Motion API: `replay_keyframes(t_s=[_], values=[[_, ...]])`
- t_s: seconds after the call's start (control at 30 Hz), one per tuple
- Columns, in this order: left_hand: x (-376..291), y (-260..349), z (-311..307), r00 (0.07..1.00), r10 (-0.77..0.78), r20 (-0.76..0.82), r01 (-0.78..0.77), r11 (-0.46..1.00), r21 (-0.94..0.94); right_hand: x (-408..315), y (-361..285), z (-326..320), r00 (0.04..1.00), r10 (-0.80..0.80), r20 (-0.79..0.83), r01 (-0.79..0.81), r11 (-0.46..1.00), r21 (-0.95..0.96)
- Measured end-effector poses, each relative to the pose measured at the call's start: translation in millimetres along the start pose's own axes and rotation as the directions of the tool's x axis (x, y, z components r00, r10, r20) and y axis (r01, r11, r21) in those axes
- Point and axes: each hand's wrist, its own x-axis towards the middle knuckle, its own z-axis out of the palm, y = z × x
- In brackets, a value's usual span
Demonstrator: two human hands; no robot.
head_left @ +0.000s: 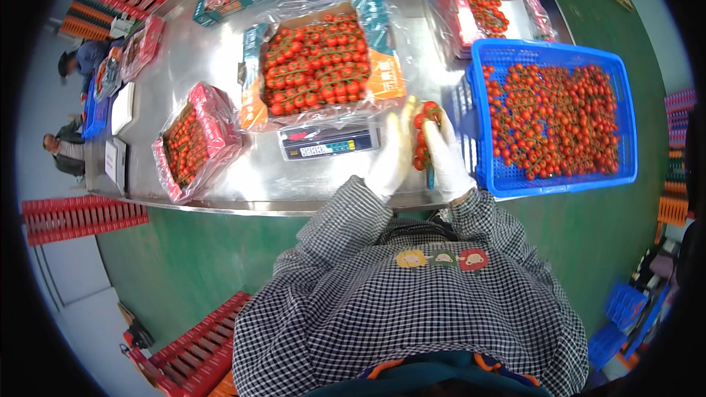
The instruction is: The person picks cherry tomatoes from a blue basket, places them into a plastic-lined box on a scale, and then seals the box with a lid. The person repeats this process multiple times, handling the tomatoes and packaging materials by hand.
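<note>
A truss of red cherry tomatoes (420, 146) stands lengthwise between my two white-gloved hands. My right hand (448, 160) grips it from the right, with fingers over its upper end. Beside the truss on its left is my left hand (392, 157), fingers stretched upward; whether it grips the fruit is unclear. A small teal handle (430, 176) shows below the truss near my right palm; the rest of that tool is hidden. Just ahead, a teal-and-orange carton (389, 74) lined with clear plastic and filled with tomato trusses (317, 63) rests on a digital scale (325, 143).
A blue plastic crate (557, 190) of loose tomato trusses stands right on the steel table (259, 176). A red carton (212, 116) of tomatoes sits left. Another part-filled carton (455, 11) lies beyond the crate. Stacked red crates (198, 336) stand behind me; two people (91, 60) are far left.
</note>
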Motion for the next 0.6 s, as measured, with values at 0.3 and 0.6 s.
replay_keyframes(t_s=[0.3, 0.6], values=[[54.4, 132.5, -152.9, 0.651, 0.726, 0.224, -0.176, -0.143, 0.974, 142.9, -68.1, 92.4, 0.898, 0.074, 0.434, 0.013, 0.981, -0.193], [59.9, 132.2, -238.8, 0.855, 0.429, 0.292, 0.054, -0.633, 0.773, 216.5, 1.8, 171.7, 0.832, 0.247, 0.498, 0.542, -0.165, -0.824]])
